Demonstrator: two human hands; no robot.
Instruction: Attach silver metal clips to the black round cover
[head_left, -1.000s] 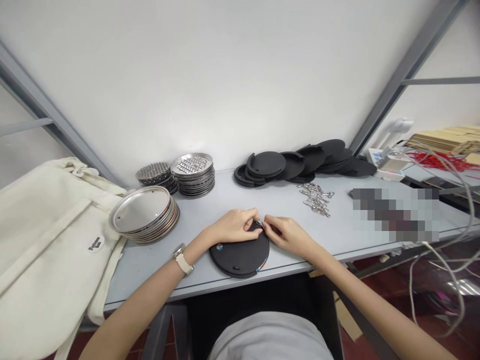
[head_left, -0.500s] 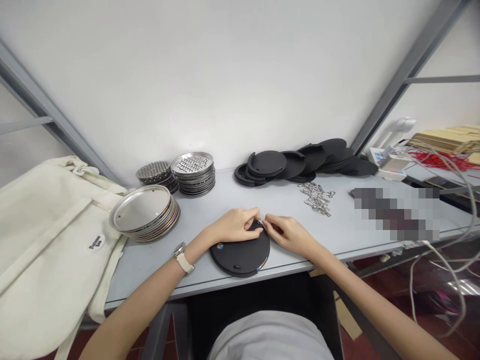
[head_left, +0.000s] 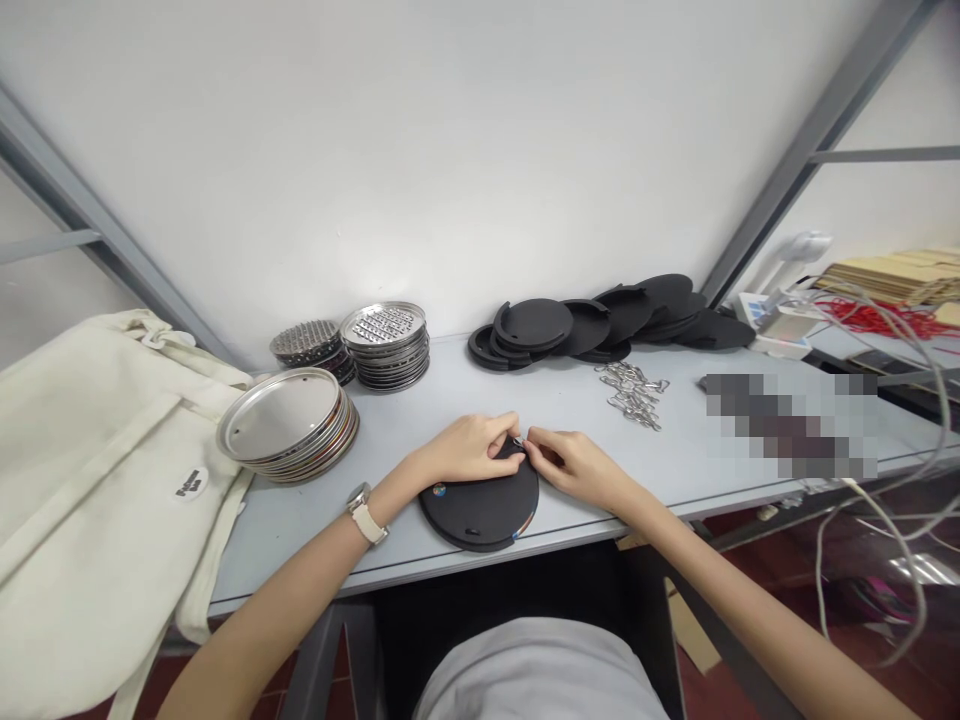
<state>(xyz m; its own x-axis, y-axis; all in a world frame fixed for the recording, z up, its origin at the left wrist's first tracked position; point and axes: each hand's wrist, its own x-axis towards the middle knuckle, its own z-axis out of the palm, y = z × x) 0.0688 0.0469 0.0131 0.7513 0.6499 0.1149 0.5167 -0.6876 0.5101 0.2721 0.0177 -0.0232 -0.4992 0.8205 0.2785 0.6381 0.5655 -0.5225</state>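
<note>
A black round disc (head_left: 484, 515) lies flat at the table's front edge, with a colored strip along its near right rim and a small colored spot on its left. Across its far side rests my left hand (head_left: 476, 450), thumb and forefinger closed at the rim. My right hand (head_left: 574, 465) pinches a small silvery metal clip (head_left: 519, 444) against that same rim, close to the left fingertips. Most of the clip is hidden by fingers. Beyond the right hand lies a pile of similar metal clips (head_left: 634, 395).
Stacked metal plates (head_left: 281, 415) and perforated grater discs (head_left: 384, 345) stand at the left. More black discs (head_left: 534, 325) lie overlapping along the wall. A cream bag (head_left: 97, 480) covers the left end. White cables (head_left: 919, 560) hang at the right.
The clip at the rim shows slightly less, as my right fingertips have shifted a little over it. Otherwise the hands and disc hold their places.
</note>
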